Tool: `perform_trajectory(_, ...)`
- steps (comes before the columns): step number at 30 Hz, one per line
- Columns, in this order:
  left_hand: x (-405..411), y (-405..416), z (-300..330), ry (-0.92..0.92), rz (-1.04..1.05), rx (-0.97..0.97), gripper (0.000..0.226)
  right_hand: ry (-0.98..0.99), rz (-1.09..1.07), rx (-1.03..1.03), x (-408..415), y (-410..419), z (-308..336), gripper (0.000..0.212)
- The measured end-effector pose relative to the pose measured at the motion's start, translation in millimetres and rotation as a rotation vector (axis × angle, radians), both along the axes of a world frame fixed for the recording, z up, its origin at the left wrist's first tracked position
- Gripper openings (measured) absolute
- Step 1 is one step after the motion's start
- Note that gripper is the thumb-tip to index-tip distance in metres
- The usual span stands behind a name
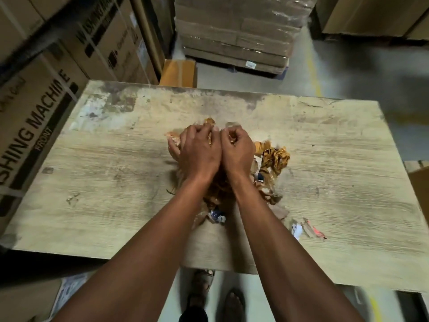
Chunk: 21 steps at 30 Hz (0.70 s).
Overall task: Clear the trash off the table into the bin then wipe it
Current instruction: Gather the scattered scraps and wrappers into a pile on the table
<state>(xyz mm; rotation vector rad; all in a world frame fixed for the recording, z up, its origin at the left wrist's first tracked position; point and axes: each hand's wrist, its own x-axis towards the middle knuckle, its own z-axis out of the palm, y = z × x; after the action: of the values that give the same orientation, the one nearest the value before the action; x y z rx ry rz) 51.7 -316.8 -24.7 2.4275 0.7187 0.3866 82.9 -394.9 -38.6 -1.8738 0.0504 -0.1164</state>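
A pile of crumpled brown and orange paper trash (274, 161) lies in the middle of the worn wooden table (116, 173). My left hand (199, 152) and my right hand (236, 149) press side by side on the pile's far part, fingers curled into the scraps. Much of the pile is hidden under my hands and forearms. A blue-and-white scrap (217, 216) lies between my forearms. A few small white and red bits (306, 228) lie apart to the right, near the front edge. No bin is in view.
Large cardboard boxes marked "washing machine" (41, 117) stand against the table's left side. A wrapped pallet of cartons (236, 33) stands beyond the far edge, with a small orange box (178, 72) beside it. My feet (216, 298) show below the table's front edge.
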Motion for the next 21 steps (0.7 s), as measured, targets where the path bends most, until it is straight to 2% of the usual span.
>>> perform_trajectory(3,-4,8,-28,0.066,-0.071,-0.012,0.043,-0.042,0.058,-0.188,0,-2,-24,0.035)
perform_trajectory(5,-3,10,-44,0.049,-0.084,0.000,0.043,-0.079,0.113,-0.341,1,-2,-40,0.044)
perform_trajectory(8,-4,7,-64,-0.015,-0.094,0.018,0.035,-0.019,0.175,-0.509,-3,-5,-57,0.064)
perform_trajectory(11,-1,7,-75,-0.071,-0.115,0.033,0.029,-0.024,0.166,-0.517,-1,-6,-67,0.061)
perform_trajectory(14,2,10,-78,-0.047,-0.153,0.082,0.025,-0.059,0.162,-0.537,2,-4,-73,0.050)
perform_trajectory(18,3,11,-73,0.088,-0.166,0.067,0.033,-0.069,0.150,-0.507,4,-4,-72,0.047)
perform_trajectory(21,3,14,-65,0.197,-0.204,0.072,0.043,0.047,0.231,-0.414,8,-10,-63,0.056)
